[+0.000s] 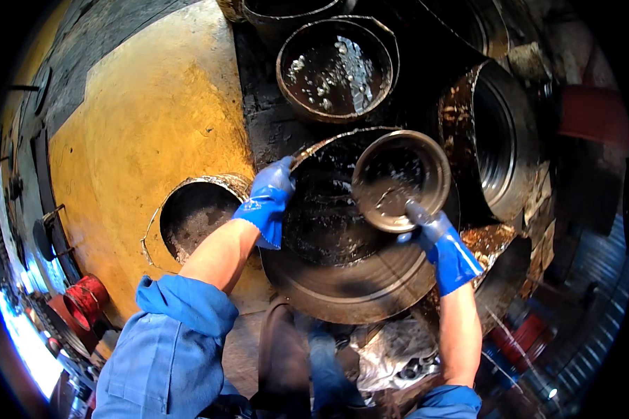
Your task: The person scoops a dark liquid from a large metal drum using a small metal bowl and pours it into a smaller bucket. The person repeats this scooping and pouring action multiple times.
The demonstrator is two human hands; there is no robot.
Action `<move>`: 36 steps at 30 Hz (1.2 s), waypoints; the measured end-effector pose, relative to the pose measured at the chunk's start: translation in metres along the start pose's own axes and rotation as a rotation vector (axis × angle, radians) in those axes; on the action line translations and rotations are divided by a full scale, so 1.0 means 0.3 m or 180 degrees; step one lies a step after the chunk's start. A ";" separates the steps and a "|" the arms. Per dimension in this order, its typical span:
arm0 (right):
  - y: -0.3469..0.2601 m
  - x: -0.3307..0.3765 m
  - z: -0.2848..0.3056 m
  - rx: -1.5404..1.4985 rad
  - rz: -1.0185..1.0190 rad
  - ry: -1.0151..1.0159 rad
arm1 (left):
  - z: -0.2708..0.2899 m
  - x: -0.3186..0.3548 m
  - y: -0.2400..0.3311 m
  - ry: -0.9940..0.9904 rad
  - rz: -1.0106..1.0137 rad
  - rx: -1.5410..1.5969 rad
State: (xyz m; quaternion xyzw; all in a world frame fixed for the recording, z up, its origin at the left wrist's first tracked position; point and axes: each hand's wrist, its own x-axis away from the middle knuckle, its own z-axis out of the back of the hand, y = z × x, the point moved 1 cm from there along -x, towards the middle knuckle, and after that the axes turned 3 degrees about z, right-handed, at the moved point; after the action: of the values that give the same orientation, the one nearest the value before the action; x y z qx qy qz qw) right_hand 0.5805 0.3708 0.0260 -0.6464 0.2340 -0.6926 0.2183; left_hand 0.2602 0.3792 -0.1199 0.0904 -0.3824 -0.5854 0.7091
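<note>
Both my hands wear blue rubber gloves. My left hand (269,199) grips the left rim of a large dirty metal drum (342,279) that is tilted toward me, dark oily liquid inside it. My right hand (437,237) holds a small round metal can (400,180) by its lower rim, tipped over the drum's mouth. The can's inside looks wet and dark.
Another open bucket (199,216) sits at the left on a yellow-stained floor (140,126). A drum with foamy dark liquid (335,70) stands behind. A big drum lies on its side (500,140) at the right. A red can (84,300) is at lower left.
</note>
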 end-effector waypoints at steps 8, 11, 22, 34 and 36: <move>-0.354 -0.213 -0.188 0.0546 0.1230 -0.0019 | 0.009 -0.004 0.029 -0.0261 0.0164 -0.0107; -0.361 -0.454 -0.252 0.1454 0.1920 0.0939 | 0.008 0.003 0.013 -0.0066 0.0080 -0.0049; -0.381 -0.639 -0.373 0.3346 0.1768 0.2571 | 0.009 0.008 0.003 -0.0030 0.0016 -0.0083; 0.392 -0.241 0.012 -0.0178 -0.0105 0.1329 | 0.025 0.000 0.040 -0.0194 0.0292 -0.0132; 0.571 -0.213 -0.020 -0.1367 -0.0975 0.1414 | -0.015 -0.019 0.010 -0.0016 -0.0020 -0.0302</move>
State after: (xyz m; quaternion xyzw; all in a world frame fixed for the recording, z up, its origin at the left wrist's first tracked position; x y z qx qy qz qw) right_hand 0.5789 0.2733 -0.1289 -0.5386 0.3165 -0.7762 -0.0855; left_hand 0.2652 0.3837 -0.1238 0.0564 -0.3557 -0.6054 0.7098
